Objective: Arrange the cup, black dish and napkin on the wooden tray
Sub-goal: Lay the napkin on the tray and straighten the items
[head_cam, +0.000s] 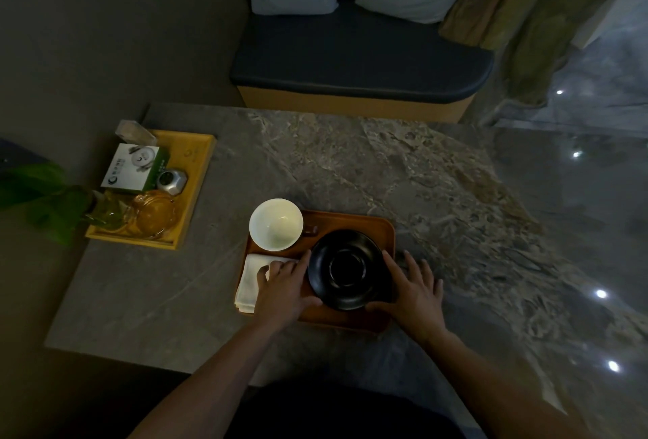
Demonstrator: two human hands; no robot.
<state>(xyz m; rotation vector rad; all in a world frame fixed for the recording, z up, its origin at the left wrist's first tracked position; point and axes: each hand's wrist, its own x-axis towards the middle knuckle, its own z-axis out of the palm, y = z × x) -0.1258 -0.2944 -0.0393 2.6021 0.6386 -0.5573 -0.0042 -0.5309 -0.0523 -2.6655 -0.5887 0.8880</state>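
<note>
A brown wooden tray (380,228) lies on the stone table in front of me. On its far left corner stands a white cup (276,224), open side up. A folded white napkin (249,279) lies at its near left. The round black dish (347,268) sits on the tray's right half. My left hand (282,286) rests partly on the napkin, its thumb and forefinger against the dish's left rim. My right hand (412,289) holds the dish's right and near rim, fingers spread over the tray's right edge.
A yellow wooden tray (196,186) at the table's far left holds a white-green box (135,168), a silver pot (171,182) and an amber glass dish (156,212). Green leaves (38,196) stand left of it. A dark cushioned bench (361,56) with pillows lies beyond the table.
</note>
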